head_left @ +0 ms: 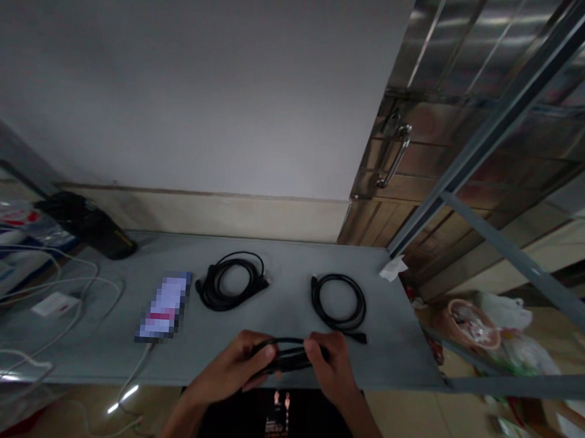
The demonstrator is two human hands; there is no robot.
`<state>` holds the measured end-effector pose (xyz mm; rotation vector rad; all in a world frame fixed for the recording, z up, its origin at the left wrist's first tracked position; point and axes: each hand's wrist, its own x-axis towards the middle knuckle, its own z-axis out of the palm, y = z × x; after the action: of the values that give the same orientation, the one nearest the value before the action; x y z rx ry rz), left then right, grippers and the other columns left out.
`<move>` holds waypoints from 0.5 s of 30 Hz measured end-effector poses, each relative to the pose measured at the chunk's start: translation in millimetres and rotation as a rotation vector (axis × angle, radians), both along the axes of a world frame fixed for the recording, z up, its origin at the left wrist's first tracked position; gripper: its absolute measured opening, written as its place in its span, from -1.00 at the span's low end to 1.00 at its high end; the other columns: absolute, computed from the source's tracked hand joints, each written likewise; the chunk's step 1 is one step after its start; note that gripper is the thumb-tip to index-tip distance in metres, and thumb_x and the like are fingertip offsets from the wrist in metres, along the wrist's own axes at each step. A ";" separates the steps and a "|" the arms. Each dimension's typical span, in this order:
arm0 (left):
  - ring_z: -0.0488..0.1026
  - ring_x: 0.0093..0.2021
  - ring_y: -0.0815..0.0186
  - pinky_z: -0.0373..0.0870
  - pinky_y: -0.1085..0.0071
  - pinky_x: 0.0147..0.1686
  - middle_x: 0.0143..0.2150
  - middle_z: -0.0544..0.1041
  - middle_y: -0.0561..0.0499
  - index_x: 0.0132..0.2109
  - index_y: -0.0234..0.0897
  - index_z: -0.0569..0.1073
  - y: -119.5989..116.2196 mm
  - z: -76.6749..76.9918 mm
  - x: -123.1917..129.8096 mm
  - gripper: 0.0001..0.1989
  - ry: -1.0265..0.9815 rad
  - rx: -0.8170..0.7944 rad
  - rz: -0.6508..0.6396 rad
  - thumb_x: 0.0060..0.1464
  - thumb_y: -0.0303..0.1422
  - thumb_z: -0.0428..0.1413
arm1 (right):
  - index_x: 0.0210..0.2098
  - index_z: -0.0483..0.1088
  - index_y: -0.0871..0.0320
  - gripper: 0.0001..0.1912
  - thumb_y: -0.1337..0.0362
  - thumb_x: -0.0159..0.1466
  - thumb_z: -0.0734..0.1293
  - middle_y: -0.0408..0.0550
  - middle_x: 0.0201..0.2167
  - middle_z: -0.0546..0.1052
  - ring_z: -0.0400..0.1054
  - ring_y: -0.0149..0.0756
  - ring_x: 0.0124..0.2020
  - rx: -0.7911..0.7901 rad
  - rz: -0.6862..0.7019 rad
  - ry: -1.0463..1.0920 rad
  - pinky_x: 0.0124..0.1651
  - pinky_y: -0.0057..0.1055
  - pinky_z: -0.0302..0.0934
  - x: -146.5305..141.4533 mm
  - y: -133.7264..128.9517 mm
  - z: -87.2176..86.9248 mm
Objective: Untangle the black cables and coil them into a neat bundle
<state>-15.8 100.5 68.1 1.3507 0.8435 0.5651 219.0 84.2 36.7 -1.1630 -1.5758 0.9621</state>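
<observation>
A bundle of black cable is stretched between my two hands above the front edge of the grey shelf. My left hand is closed around its left end, thumb on top. The right end sits in the closed fingers of my right hand. Behind my left hand lies a thick coil of black cable. Another, thinner black coil rests on the shelf just behind my right hand. The parts of the held bundle inside my fingers are hidden.
A phone with a cable lies at the left, near a white adapter and loose white cords. A black bottle lies farther back. Crumpled tissue sits at the right corner, beside a metal post. A wall stands behind.
</observation>
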 end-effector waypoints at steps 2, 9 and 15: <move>0.12 -0.62 0.44 -0.03 0.44 -0.57 -0.57 0.28 0.13 -0.19 -0.33 0.66 -2.8 34.2 -9.9 -0.17 0.028 -0.063 -0.214 0.40 0.41 0.03 | -0.58 0.05 0.04 -0.23 -0.31 0.57 0.20 -0.25 -0.64 0.03 -0.03 -0.41 -0.58 0.048 0.062 -0.042 -0.42 -0.34 -0.09 -3.2 -3.8 12.4; 0.32 -0.51 0.32 0.22 0.43 -0.49 -0.48 0.46 0.05 -0.07 -0.19 0.75 -11.3 102.3 -16.4 -0.38 0.237 -0.068 -0.407 0.54 0.20 0.02 | -0.55 0.12 0.03 -0.33 -0.21 0.56 0.23 -0.21 -0.64 0.23 0.16 -0.35 -0.53 0.277 0.205 -0.213 -0.32 -0.28 0.02 -9.3 -9.4 44.0; 0.71 -0.07 0.07 0.51 0.34 -0.05 -0.06 0.80 -0.02 0.10 0.10 0.81 -29.2 96.9 -27.5 -0.78 0.355 0.382 -0.138 0.44 -0.20 0.29 | -0.49 0.34 0.01 -0.44 -0.16 0.52 0.38 -0.17 -0.55 0.39 0.29 -0.28 -0.44 0.412 0.259 -0.346 -0.15 -0.24 0.21 -2.0 -3.1 51.8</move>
<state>-43.3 71.4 165.0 1.8816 0.9481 0.3947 217.0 81.2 88.5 -0.8774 -2.1233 0.5682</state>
